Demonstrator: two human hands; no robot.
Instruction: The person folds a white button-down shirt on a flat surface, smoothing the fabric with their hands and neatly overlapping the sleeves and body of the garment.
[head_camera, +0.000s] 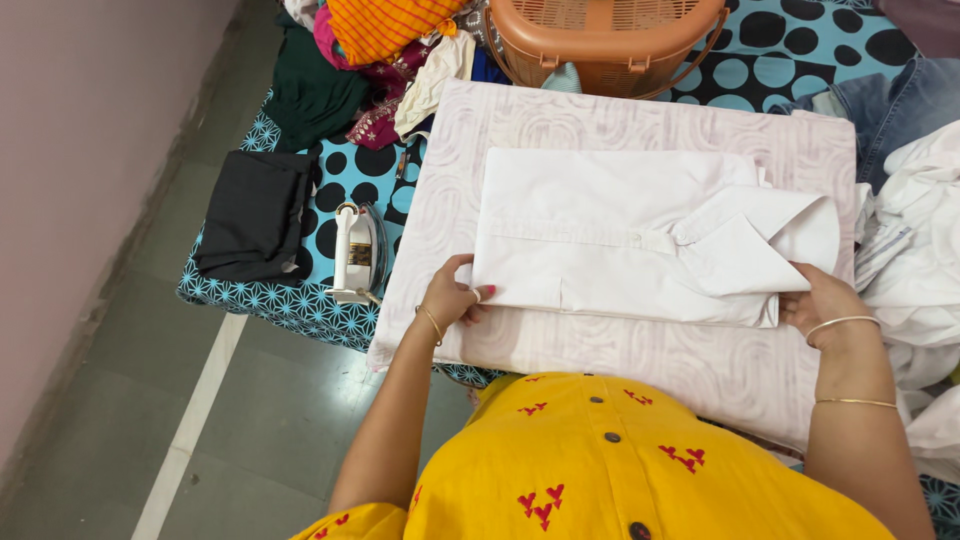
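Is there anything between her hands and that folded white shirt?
Nothing visible. The left hand grips the shirt at its near left corner, and the right hand touches its near right edge by the collar. The iron stands off to the left.

An orange plastic laundry basket (608, 40) stands at the far edge of the bed, on a blue sheet with black dots (760, 60). Left of it lies a heap of coloured clothes (375, 60). A folded black garment (255, 212) rests near the bed's left edge, with a white electric iron (353, 252) upright beside it. Crumpled white clothes (925, 250) and blue jeans (900, 100) lie at right.
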